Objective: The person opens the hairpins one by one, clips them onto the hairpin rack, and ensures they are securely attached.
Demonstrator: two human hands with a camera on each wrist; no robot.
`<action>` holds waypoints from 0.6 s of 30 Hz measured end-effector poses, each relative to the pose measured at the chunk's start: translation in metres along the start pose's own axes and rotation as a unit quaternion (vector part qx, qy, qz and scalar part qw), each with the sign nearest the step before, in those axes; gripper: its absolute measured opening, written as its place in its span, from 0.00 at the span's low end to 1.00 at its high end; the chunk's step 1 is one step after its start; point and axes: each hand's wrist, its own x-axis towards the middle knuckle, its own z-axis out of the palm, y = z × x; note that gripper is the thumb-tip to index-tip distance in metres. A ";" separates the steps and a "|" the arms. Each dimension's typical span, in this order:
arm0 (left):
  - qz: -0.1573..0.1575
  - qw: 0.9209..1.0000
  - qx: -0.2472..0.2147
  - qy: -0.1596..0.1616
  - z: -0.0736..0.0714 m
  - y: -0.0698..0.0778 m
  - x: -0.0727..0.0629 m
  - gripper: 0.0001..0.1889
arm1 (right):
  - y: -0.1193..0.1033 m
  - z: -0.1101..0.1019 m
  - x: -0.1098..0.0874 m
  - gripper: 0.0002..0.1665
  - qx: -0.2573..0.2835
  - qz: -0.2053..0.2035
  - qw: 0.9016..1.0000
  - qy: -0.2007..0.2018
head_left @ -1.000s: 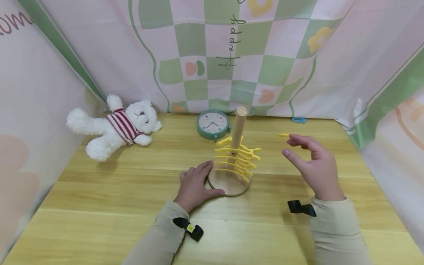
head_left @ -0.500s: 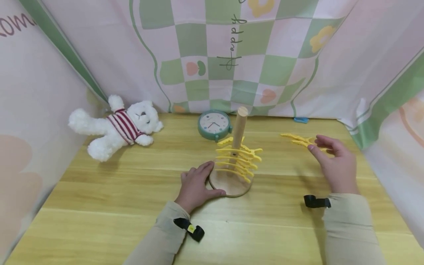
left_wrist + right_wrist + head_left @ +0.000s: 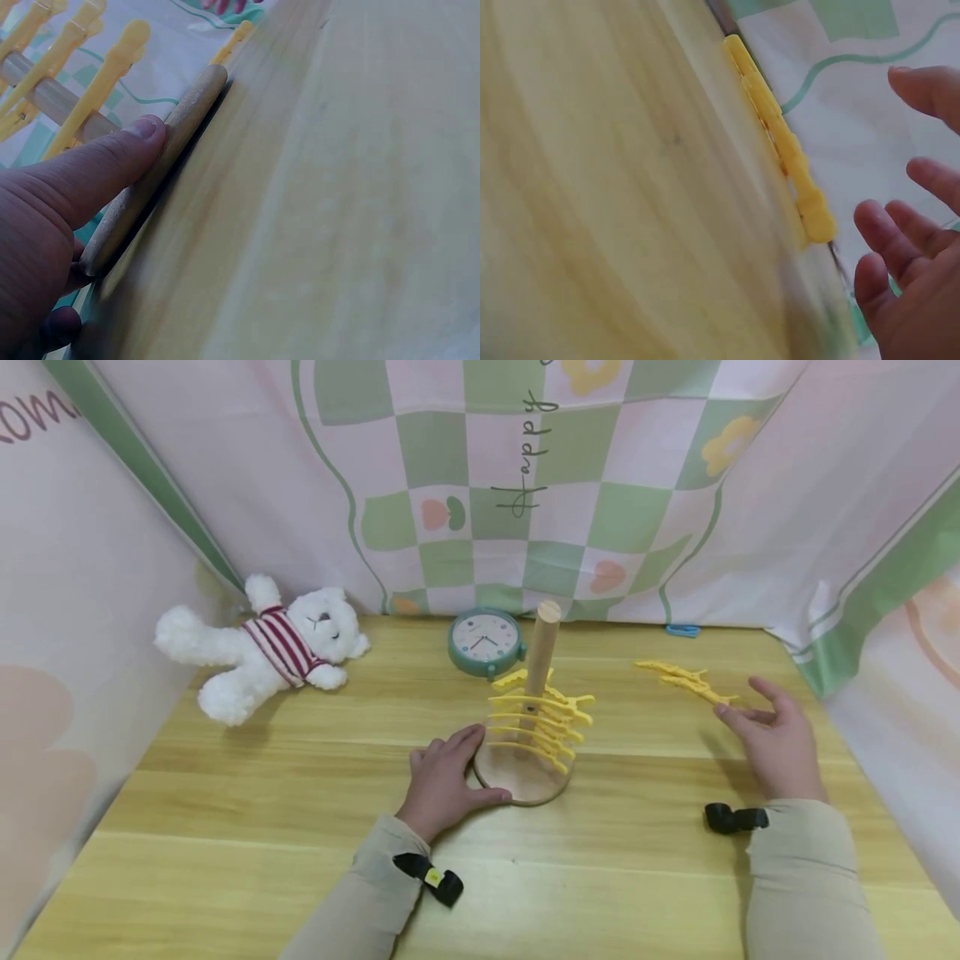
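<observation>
A wooden stand, a round base (image 3: pixel 525 782) with an upright post (image 3: pixel 543 647), is on the table before me. Several yellow hair clips (image 3: pixel 536 727) are attached along the post, one above another. My left hand (image 3: pixel 441 787) holds the left edge of the base; in the left wrist view the thumb lies on the rim (image 3: pixel 150 184) and fingertips show at its lower end. To the right, yellow hair clips (image 3: pixel 690 683) lie on the table, overlapping. My right hand (image 3: pixel 783 747) is beside their near end; the right wrist view shows its fingers (image 3: pixel 885 232) spread, apart from the clip (image 3: pixel 784 142).
Behind the stand lies a green-rimmed clock (image 3: pixel 483 643). A white teddy bear (image 3: pixel 277 643) in a striped shirt lies at the back left. A small blue object (image 3: pixel 682 631) sits at the back right, by the patterned curtain (image 3: pixel 495 552) along the table's far edge.
My right hand has moved right and slightly nearer to me, and its index finger has lifted. The clips on the table, mostly hidden behind it before, now show. My left hand has stayed put.
</observation>
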 end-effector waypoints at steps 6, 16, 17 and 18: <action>-0.003 1.000 0.006 -0.003 0.001 0.000 0.001 0.56 | 0.015 -0.001 0.007 0.56 0.021 0.013 0.999 -0.042; -0.005 1.000 0.010 -0.004 0.002 -0.002 0.001 0.56 | 0.018 0.000 0.011 0.53 0.036 -0.002 0.997 -0.072; -0.004 1.000 0.010 -0.004 0.001 -0.002 0.001 0.56 | 0.018 0.000 0.011 0.53 0.032 -0.002 0.997 -0.073; -0.003 1.000 0.010 -0.004 0.001 -0.001 0.001 0.56 | 0.017 0.000 0.011 0.52 0.027 -0.002 0.997 -0.073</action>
